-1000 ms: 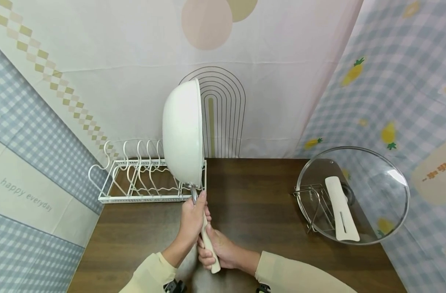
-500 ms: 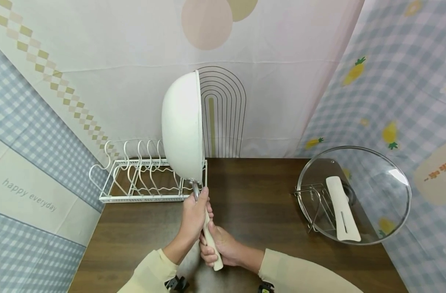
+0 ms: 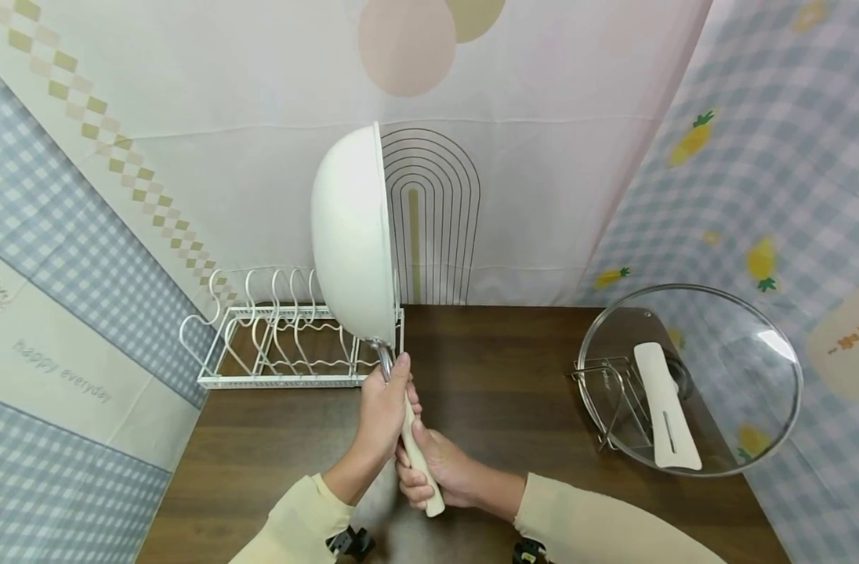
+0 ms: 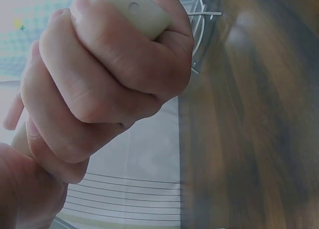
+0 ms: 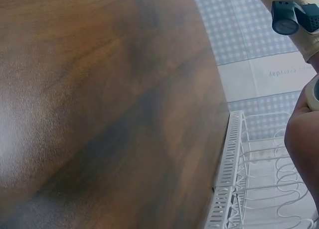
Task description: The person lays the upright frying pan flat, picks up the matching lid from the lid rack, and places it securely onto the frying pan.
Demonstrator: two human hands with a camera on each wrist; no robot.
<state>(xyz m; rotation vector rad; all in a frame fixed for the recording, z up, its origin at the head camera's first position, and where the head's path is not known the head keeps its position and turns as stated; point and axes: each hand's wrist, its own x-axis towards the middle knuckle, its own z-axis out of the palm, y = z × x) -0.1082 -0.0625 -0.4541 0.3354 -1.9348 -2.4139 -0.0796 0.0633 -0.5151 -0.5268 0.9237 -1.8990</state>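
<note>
A white wok (image 3: 350, 235) is held on its side, its round bottom facing left and its rim to the right. My left hand (image 3: 383, 415) grips the cream handle (image 3: 417, 454) near the metal neck, thumb along the top. Lower down, my right hand (image 3: 440, 474) wraps its fingers round the same handle, whose end sticks out below. In the left wrist view, curled fingers (image 4: 99, 74) close round the handle's end. The wok's lower part overlaps the right end of a white wire rack (image 3: 288, 380) in the head view. The wok's inside is hidden.
At the right, a glass lid (image 3: 733, 462) with a long cream grip (image 3: 668, 407) leans upright in a small metal wire stand (image 3: 616, 392). Everything stands on a brown wooden tabletop (image 3: 500, 376). Patterned cloths (image 3: 535, 196) hang behind and at both sides.
The wok has risen a little and tilted slightly, its handle end swinging right. Both hands keep their grip and have shifted slightly right and up. The head view has turned slightly left.
</note>
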